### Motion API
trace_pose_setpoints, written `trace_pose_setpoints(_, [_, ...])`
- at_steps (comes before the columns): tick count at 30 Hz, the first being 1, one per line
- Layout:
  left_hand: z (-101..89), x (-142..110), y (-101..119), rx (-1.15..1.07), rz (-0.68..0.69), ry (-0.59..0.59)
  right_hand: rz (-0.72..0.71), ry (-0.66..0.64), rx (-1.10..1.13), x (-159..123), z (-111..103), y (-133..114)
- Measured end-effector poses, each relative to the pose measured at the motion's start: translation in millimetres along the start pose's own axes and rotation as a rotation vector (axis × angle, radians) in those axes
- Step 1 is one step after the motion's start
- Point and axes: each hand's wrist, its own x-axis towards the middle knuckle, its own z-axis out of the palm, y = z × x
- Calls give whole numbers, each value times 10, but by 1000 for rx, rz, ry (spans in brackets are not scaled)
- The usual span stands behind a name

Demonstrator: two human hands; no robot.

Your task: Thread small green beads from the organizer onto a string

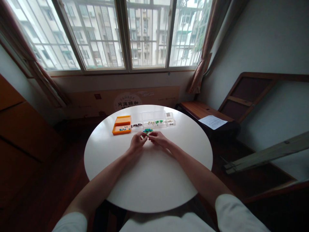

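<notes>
My left hand and my right hand meet over the far half of the white round table. Their fingers are pinched together, fingertips nearly touching, around something too small to name. Just beyond the fingertips lies a small heap of blue and green pieces, partly covered by the hands. Behind it stand opened boxes in a row. The orange box at the left holds several blue pieces. A clear box beside it has dark pieces, and another holds pale and green pieces.
A smaller clear box ends the row at the right. Past the table's right edge, a paper sheet lies on a wooden bench. A large printed carton leans below the barred window. A wooden plank slants at the right.
</notes>
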Motion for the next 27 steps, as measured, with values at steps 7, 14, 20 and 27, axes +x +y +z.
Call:
trace_pose_setpoints(7, [12, 11, -19, 3, 8, 7, 5, -5, 16, 14, -11, 26])
trace_pose_setpoints(14, [1, 6, -5, 14, -10, 7, 18, 13, 10, 16, -4, 19])
trace_pose_setpoints(20, [4, -3, -8, 11, -15, 14, 17, 25, 7, 1, 4, -8])
trace_pose_setpoints(27, [-7, -7, 13, 17, -11, 11, 39, 1, 31, -35, 21, -60])
